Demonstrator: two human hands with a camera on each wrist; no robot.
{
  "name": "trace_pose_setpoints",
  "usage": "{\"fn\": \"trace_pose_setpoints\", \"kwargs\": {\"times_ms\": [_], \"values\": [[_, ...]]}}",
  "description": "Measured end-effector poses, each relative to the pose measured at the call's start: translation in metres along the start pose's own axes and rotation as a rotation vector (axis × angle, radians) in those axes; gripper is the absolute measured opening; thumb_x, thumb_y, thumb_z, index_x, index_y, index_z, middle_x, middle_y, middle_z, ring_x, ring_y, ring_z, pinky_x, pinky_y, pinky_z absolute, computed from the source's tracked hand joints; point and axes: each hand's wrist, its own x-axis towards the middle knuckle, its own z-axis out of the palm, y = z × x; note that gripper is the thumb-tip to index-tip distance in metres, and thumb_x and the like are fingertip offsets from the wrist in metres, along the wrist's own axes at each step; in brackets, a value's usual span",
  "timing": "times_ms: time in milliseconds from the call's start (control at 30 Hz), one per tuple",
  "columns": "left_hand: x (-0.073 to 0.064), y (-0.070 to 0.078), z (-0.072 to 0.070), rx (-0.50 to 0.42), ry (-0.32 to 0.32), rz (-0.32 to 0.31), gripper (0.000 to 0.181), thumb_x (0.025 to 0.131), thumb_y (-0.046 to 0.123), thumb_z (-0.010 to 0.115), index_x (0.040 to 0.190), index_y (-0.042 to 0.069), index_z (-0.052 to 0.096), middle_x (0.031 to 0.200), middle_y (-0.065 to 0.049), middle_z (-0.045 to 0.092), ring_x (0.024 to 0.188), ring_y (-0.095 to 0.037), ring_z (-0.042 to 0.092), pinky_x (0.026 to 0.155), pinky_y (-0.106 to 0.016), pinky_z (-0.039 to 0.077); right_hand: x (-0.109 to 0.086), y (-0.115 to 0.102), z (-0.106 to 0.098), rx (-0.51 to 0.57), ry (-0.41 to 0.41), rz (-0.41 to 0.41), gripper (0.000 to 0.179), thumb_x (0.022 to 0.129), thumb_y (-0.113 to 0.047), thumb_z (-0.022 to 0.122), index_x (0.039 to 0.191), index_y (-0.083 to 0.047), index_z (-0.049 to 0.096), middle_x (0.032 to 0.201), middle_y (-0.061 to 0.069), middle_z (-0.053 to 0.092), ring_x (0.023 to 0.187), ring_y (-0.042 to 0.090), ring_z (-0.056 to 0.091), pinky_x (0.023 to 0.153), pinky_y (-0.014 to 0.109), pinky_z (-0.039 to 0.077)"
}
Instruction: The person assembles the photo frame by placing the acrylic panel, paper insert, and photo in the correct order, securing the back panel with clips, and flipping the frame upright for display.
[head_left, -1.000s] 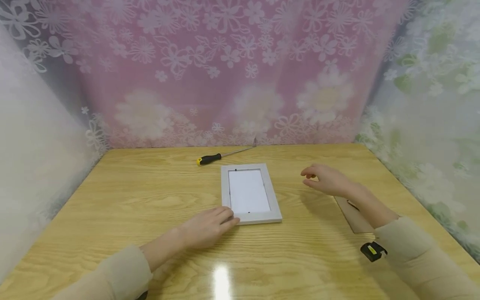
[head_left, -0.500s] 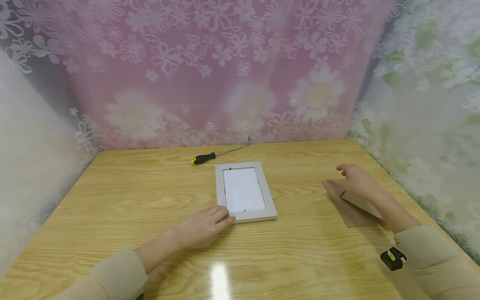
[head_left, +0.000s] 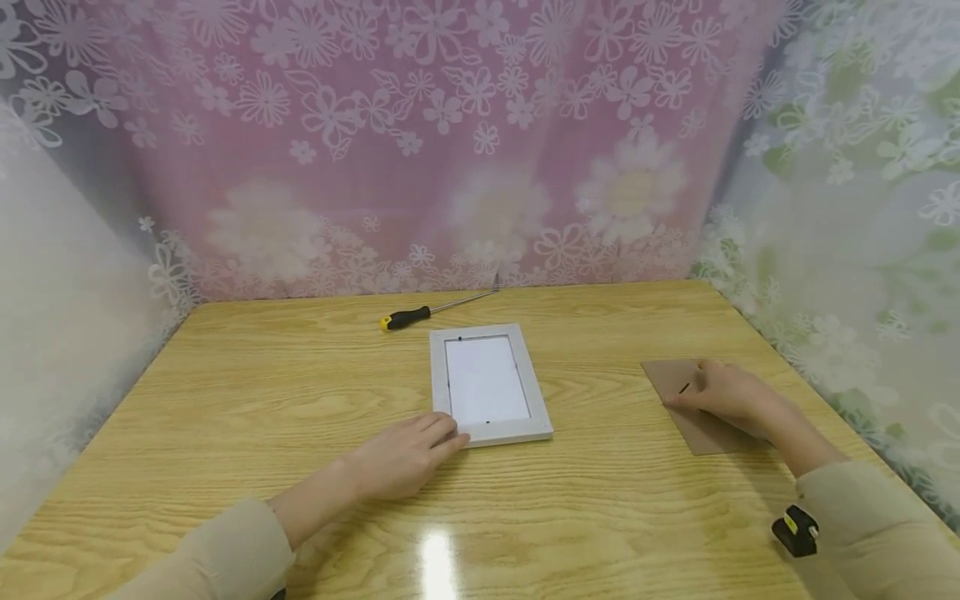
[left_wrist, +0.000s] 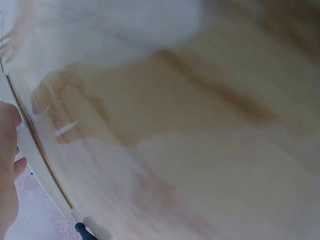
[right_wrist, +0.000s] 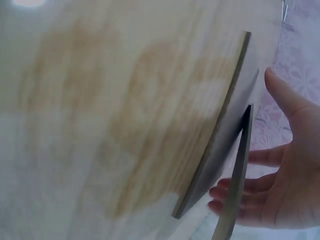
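Note:
My left hand (head_left: 401,458) rests on the near left corner of a pale grey picture frame (head_left: 525,379), its thumb along the near edge. The frame lies on the table with a white sheet (head_left: 486,379) in its opening and small dark tabs round the inside edge. To the right, my right hand (head_left: 727,396) reaches down over a brown backing board (head_left: 667,375). In the right wrist view, thumb and fingers are spread round the board (right_wrist: 232,117), the fingers partly hidden behind its raised stand leg (right_wrist: 235,185). The hand covers part of the board in the head view.
A screwdriver (head_left: 408,317) with a black and yellow handle lies behind the frame, near the table's back edge. A pink flowered curtain (head_left: 337,150) hangs at the back. A small black device (head_left: 797,532) sits at the right sleeve.
My right hand has moved right from beside the frame and come down over the backing board. The left hand has stayed on the frame corner. The head view has shifted slightly.

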Motion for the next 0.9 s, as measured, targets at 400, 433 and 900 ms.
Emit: {"fn": "trace_pose_setpoints", "kwargs": {"times_ms": [400, 433, 900], "values": [[-0.001, 0.0, -0.002, 0.031, -0.043, 0.0, 0.043, 0.087, 0.001, 0.057, 0.13, 0.006, 0.052, 0.118, -0.01, 0.052, 0.11, -0.021, 0.05, 0.1, -0.027, 0.039, -0.004, -0.009, 0.003, -0.084, -0.007, 0.057, 0.099, 0.079, -0.065, 0.055, 0.119, 0.022, 0.034, 0.101, 0.04, 0.051, 0.089, 0.052, 0.052, 0.066, 0.052, 0.046], [0.0, 0.0, -0.002, 0.032, -0.043, 0.0, 0.043, 0.087, 0.001, 0.057, 0.13, 0.007, 0.052, 0.118, -0.009, 0.052, 0.11, -0.021, 0.05, 0.1, -0.027, 0.039, -0.005, -0.009, 0.004, -0.086, -0.007, 0.059, 0.095, 0.079, -0.065, 0.055, 0.116, 0.02, 0.036, 0.096, 0.036, 0.052, 0.085, 0.049, 0.054, 0.065, 0.05, 0.045], [-0.001, -0.001, -0.002, 0.034, 0.009, 0.012, 0.04, 0.087, 0.001, 0.057, 0.126, 0.007, 0.054, 0.113, -0.008, 0.053, 0.106, -0.019, 0.051, 0.097, -0.025, 0.041, -0.009, -0.015, 0.009, -0.123, 0.036, 0.061, 0.065, 0.08, -0.065, 0.053, 0.092, -0.002, 0.048, 0.075, 0.009, 0.055, 0.061, 0.025, 0.051, 0.05, 0.035, 0.038]]}}
